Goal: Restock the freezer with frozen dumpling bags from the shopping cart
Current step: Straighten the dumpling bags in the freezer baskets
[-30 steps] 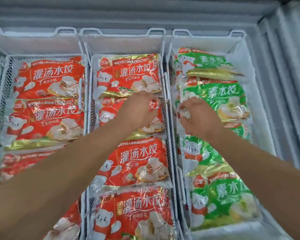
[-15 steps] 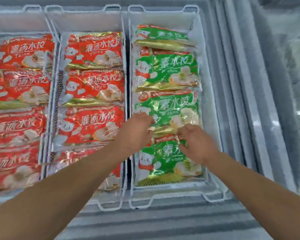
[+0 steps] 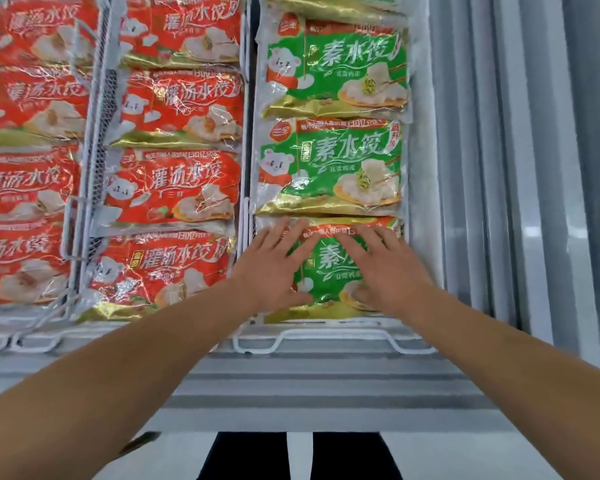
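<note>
A green dumpling bag [image 3: 326, 271] lies at the near end of the right white wire basket [image 3: 329, 336] in the freezer. My left hand [image 3: 274, 268] rests flat on its left half with fingers spread and straight. My right hand [image 3: 385, 268] presses flat on its right half, fingers straight too. Two more green bags [image 3: 333, 168] lie behind it in the same basket. Red dumpling bags [image 3: 174, 188] fill the middle basket and the left basket [image 3: 25, 181].
The freezer's grey ribbed front rim [image 3: 291, 382] runs below the baskets. A frosted inner wall and sliding-lid rails [image 3: 492, 168] stand to the right. My dark trouser legs [image 3: 298, 455] and pale floor show at the bottom.
Both hands moved back toward me from the middle green bags to the nearest green bag and now lie flat with fingers straight. The camera tilted down toward the front rim.
</note>
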### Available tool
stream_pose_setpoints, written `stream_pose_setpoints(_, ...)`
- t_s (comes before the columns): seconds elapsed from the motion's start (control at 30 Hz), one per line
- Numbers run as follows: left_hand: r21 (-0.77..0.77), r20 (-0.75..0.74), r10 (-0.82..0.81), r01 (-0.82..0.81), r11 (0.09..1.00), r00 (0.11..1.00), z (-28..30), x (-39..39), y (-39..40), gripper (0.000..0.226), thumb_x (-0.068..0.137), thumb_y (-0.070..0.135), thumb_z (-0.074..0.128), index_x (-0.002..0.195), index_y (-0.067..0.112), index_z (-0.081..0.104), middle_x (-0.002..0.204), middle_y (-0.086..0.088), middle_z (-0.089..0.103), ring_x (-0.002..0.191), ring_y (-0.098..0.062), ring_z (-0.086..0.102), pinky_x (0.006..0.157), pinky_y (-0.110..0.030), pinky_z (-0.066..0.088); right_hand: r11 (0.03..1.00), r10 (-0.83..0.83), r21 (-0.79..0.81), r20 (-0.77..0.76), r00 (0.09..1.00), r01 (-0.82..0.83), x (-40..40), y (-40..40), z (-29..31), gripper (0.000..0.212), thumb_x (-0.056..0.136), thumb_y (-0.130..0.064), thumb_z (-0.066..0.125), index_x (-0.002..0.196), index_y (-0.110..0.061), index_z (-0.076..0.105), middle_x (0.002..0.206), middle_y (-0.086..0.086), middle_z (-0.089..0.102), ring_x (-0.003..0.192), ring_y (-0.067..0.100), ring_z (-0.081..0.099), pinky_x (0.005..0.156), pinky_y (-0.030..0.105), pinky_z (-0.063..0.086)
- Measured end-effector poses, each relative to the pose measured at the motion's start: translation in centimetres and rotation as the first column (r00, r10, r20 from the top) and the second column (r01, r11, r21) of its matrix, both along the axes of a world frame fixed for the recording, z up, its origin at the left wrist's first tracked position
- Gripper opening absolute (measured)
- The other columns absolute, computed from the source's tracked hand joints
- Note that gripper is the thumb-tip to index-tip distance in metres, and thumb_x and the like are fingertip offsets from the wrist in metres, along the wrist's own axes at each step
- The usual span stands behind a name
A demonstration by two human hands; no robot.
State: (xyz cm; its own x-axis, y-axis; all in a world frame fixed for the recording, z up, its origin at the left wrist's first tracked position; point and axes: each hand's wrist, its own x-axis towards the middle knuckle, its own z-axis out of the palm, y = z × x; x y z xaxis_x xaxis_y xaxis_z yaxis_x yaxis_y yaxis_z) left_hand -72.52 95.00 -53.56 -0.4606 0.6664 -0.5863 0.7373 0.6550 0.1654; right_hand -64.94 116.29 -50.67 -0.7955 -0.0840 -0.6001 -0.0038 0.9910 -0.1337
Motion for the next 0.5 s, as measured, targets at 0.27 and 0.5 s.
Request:
stream_pose_setpoints(0.27,0.012,0.018,-0.003,0.003,1.000,1.000,0.6,-0.8,0.4,0.113,0.081,0.074,0.055,0.155,0.029,-0.017,0.165,-0.003,-0.017,0.152,-0.032,-0.009,0.124,-0.048,0.002,0.996,-0.086,-0.001,0.042,0.995,0.086,0.2,-0.9,0.6,0.100,0.084,-0.054,0.065,0.154,-0.034,-0.004,0.162,-0.005,-0.003,0.148,0.028,0.002,0.118,0.051,0.025)
stream_pose_setpoints(0.5,0.476,-0.130,0.249,-0.160,0.864,0.960,3.3,-5.9,0.2,0.059,0.092,0.039,0.060,0.141,0.008,0.049,0.149,-0.016,0.045,0.139,-0.037,0.036,0.115,-0.047,0.032,0.956,-0.288,-0.139,-0.300,0.909,0.257,-4.2,0.7,2.4,0.048,0.092,-0.034,0.059,0.136,-0.015,0.053,0.139,0.008,0.047,0.126,0.034,0.043,0.103,0.045,0.042)
